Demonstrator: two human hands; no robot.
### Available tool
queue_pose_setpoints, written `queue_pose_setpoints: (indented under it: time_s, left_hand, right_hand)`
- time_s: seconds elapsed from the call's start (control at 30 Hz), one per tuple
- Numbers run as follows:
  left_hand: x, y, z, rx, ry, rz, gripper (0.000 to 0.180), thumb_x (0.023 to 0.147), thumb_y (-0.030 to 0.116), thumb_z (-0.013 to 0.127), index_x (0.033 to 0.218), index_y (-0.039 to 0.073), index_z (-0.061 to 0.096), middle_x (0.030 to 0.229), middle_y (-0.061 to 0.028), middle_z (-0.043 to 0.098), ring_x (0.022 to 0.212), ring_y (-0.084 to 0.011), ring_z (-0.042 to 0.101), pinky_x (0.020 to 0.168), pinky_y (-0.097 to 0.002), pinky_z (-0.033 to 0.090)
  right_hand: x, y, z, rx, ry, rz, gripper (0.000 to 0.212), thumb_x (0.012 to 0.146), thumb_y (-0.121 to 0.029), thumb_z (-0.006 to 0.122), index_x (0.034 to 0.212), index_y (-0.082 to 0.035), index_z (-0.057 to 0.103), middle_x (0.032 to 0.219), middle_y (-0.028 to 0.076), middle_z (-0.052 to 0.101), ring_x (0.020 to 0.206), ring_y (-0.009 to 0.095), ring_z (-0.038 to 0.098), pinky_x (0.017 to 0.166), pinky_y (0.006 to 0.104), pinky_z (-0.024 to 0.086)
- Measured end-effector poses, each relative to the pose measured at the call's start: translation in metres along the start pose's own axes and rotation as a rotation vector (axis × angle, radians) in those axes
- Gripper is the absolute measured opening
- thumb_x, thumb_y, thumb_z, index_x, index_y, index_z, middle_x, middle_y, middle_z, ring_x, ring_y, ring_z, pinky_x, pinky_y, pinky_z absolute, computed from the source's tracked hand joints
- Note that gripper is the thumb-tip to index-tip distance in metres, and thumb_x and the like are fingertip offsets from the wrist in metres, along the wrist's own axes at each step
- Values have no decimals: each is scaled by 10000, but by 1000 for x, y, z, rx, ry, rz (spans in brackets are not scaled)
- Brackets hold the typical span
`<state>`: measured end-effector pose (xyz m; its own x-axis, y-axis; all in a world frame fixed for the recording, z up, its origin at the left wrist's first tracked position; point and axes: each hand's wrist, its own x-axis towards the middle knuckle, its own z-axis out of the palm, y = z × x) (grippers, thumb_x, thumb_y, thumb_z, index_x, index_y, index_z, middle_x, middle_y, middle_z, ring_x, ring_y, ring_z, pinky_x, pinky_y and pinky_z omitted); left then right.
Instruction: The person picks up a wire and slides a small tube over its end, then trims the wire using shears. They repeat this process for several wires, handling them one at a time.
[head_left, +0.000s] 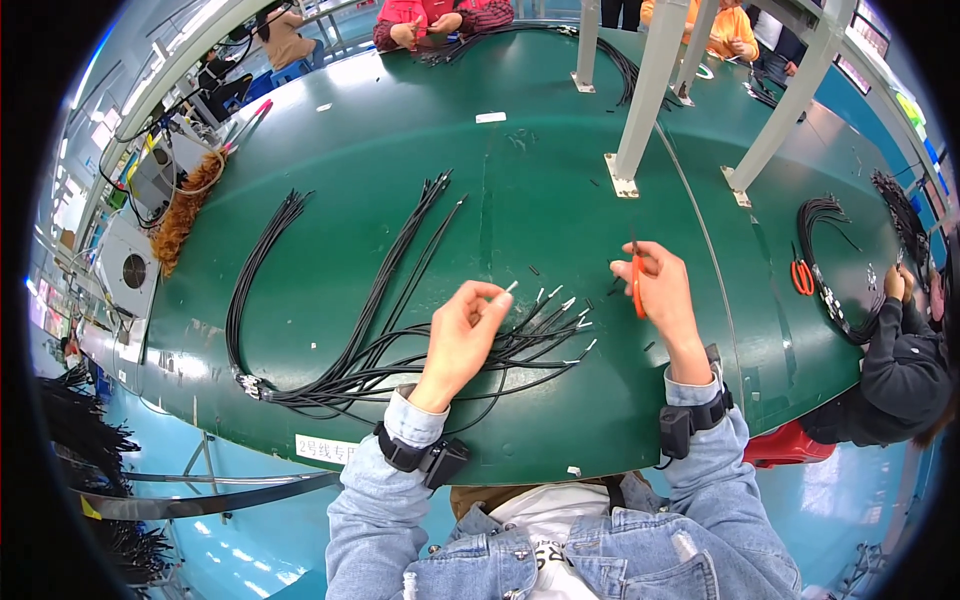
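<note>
Near the middle of the green table (pixel 560 220), my left hand (pixel 462 340) pinches a black cable close to its white end (pixel 512 286), which sticks out past the fingertips. My right hand (pixel 662 292) is closed around orange-handled scissors (pixel 638 290), their dark blades pointing away from me. The two hands are apart. Beneath and beside my left wrist lies a bundle of black cables (pixel 350 378), fanned out with several white-tipped ends (pixel 570 305) between my hands. The bundle bends round at the left, where a silvery band (pixel 250 384) gathers it.
Small black scraps (pixel 533 270) dot the table. Grey metal posts (pixel 650 100) rise from its far side. At the right, a co-worker (pixel 900 350) sits by more cables (pixel 825 215) and orange-handled scissors (pixel 802 276). A brown fluffy duster (pixel 185 215) lies along the left edge.
</note>
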<state>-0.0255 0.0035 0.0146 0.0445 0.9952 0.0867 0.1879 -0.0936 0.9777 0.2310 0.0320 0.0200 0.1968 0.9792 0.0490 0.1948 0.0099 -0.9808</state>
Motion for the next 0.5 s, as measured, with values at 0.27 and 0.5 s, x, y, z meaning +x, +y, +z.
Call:
queue_pose_setpoints:
  time_s: [0.27,0.5]
  left_hand:
    - [5,-20,11,446,-21,155,170,801,137,640,869,-18,638,701,-97,602,616,-158,559,573,-290,430]
    - [7,-17,18,521,-115,123,216,740,195,691,838,5,663,769,-127,627,692,-296,601,620,-367,446]
  right_hand:
    - [-10,-9,18,112,-141,45,293,860,-177,599,1052,30,526,761,72,587,608,91,519,523,234,414]
    - [-21,-24,22,544,-354,236,306,919,-227,501,1089,28,504,716,51,528,536,108,458,477,235,369]
